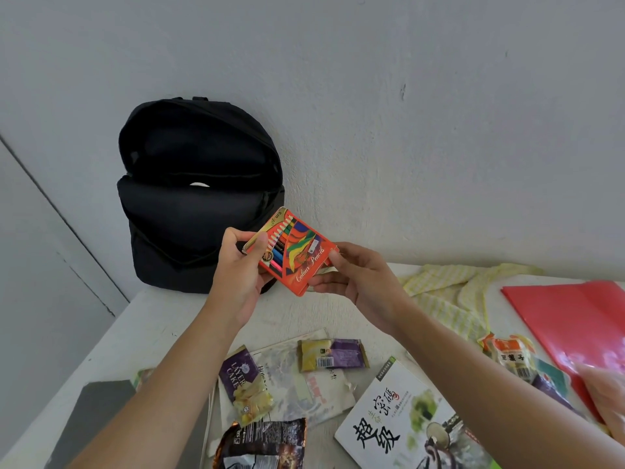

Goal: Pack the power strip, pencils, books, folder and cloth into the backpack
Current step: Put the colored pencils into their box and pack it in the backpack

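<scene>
**Left hand** point(236, 265): raised above the bench. Your thumb lies on the printed face and your fingers curl behind the left end of the box of colour pencils point(294, 252), gripping it.

**Box of colour pencils**: orange, tilted, held in the air between your two hands and not touching the bench.

**Right hand** point(358, 279): pinches the box's lower right corner, thumb on top and fingers underneath.

**Backpack** point(199, 198): black and upright, just beyond your left hand and partly behind it. It stands at the far corner of the bench with its back to the wall. The main compartment gapes open; a small white shape shows inside, but you cannot tell what it is.

**Bench** point(162, 319): white, below both hands.

- **Beneath your left forearm:** a grey slab point(98, 418).
- **Between your forearms:**
  - a pale book point(287, 394) lying flat
  - a layer cake packet point(243, 384) and a yellow and purple packet point(333, 354), both resting on the pale book
  - a dark packet point(263, 441) nearer you
- **Under your right forearm:** a white book point(389, 424) with large black characters.
- **Right of your right hand:**
  - a crumpled yellow striped cloth point(449, 292)
  - an orange packet point(510, 353)
  - a red folder point(575, 319) lying flat, furthest right

**Wall** point(406, 96): plain pale grey, behind the bench.
</scene>
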{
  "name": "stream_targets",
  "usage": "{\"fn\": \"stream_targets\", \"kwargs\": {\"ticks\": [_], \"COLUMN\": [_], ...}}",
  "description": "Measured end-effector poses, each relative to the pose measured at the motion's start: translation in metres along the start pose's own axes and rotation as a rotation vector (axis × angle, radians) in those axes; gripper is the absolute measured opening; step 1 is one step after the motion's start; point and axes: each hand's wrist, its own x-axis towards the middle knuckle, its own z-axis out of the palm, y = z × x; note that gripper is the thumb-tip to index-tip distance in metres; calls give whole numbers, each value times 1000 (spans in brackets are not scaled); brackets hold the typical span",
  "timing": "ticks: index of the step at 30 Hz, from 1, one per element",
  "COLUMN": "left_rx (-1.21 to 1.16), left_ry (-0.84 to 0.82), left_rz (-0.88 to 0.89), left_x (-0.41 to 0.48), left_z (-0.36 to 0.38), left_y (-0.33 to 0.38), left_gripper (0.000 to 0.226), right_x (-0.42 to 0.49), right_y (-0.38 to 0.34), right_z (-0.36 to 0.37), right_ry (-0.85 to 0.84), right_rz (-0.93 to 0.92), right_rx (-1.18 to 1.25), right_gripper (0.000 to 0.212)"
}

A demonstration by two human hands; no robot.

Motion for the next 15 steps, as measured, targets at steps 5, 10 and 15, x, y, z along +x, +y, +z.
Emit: {"fn": "stream_targets", "kwargs": {"ticks": [5, 10, 15], "left_rx": [-4, -32, -28], "left_ry": [-7, 6, 25], "left_rz": [-6, 8, 18], "left_x": [-2, -2, -1], "left_z": [-3, -7, -13], "left_y": [1, 4, 7], "left_gripper": [16, 15, 15], "right_x": [0, 0, 2], "right_y": [-2, -3, 4], "right_z": [3, 9, 11], "right_ry": [-38, -78, -113], "right_rz": [-60, -88, -95], "right_rx": [-14, 10, 40], "right_gripper": [25, 28, 24]}}
